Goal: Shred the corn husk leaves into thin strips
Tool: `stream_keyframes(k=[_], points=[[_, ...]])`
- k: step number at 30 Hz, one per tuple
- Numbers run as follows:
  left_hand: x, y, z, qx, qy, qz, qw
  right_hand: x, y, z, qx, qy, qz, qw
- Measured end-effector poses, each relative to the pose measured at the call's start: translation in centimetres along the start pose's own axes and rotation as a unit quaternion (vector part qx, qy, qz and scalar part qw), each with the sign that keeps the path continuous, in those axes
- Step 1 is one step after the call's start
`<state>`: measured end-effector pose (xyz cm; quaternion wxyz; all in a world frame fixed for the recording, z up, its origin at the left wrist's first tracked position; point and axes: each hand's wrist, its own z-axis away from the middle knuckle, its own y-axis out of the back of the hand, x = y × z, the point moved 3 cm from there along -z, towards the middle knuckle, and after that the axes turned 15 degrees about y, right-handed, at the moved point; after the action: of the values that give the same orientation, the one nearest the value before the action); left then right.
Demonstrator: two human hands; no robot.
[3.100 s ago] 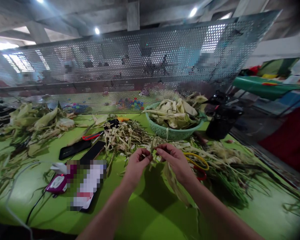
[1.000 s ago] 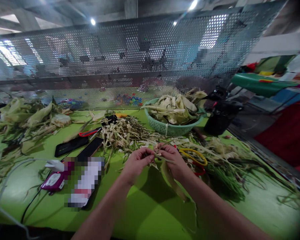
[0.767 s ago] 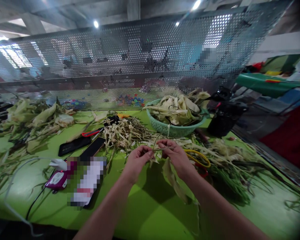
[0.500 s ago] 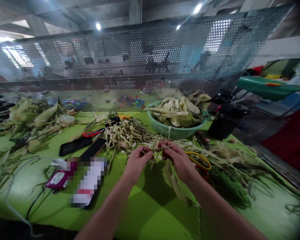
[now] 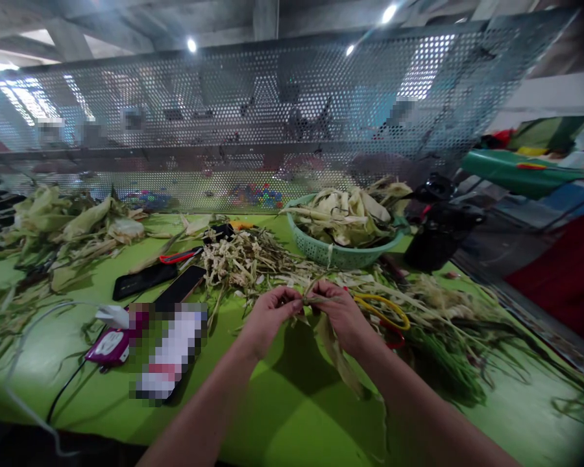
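Note:
Between my hands is a thin, twisted corn husk strip [image 5: 313,299]. My left hand [image 5: 271,316] is closed, thumb and forefinger pinching the strip's left end. My right hand [image 5: 339,314] pinches the same strip from the other side, fingertips almost meeting the left ones. A wider pale husk leaf [image 5: 339,360] hangs below the right hand to the green table [image 5: 292,415]. Just right of that hand lie yellow-handled scissors [image 5: 387,310]. A heap of short dry husk pieces [image 5: 246,259] lies beyond the left hand. My fingers partly hide the strip.
Behind the heap stands a green basket [image 5: 348,257] full of husks. At left lie two dark phones [image 5: 143,282], a purple power bank [image 5: 109,347] with cables, a red cutter [image 5: 180,255] and more husks [image 5: 78,227]. A perforated metal screen [image 5: 253,123] closes the back.
My fingertips have drawn closer together around the strip, and the right hand's fingers have curled further. The view has shifted slightly; the things on the table lie as before.

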<state>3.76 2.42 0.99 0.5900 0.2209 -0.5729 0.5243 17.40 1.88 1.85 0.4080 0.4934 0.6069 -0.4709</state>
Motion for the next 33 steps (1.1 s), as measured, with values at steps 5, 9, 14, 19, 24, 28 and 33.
stream_keyframes(k=[5,9,14,19,24,28,33], points=[[0.1,0.0,0.2,-0.005,0.009,0.006,1.0,-1.3,0.5,-0.3,0.04,0.056,-0.022,0.997],[0.0,0.0,0.1,-0.01,0.011,-0.011,1.0,-1.8,0.7,-0.3,0.057,0.063,-0.015,0.996],[-0.1,-0.1,0.3,-0.011,0.022,-0.04,0.999,-1.7,0.8,-0.2,0.071,0.07,-0.047,0.994],[0.0,-0.2,0.3,-0.016,0.028,-0.053,0.998,-1.9,1.7,-0.3,0.105,0.089,-0.044,0.99],[0.1,-0.1,0.3,-0.011,0.033,-0.046,0.998,-1.8,3.0,-0.9,0.164,0.103,-0.01,0.981],[0.2,0.0,0.4,0.002,0.031,-0.038,0.999,-1.8,3.9,-1.3,0.186,0.116,-0.013,0.976],[0.4,0.5,0.4,0.046,0.016,-0.053,0.997,-2.9,4.7,-1.3,0.214,0.143,-0.023,0.966]])
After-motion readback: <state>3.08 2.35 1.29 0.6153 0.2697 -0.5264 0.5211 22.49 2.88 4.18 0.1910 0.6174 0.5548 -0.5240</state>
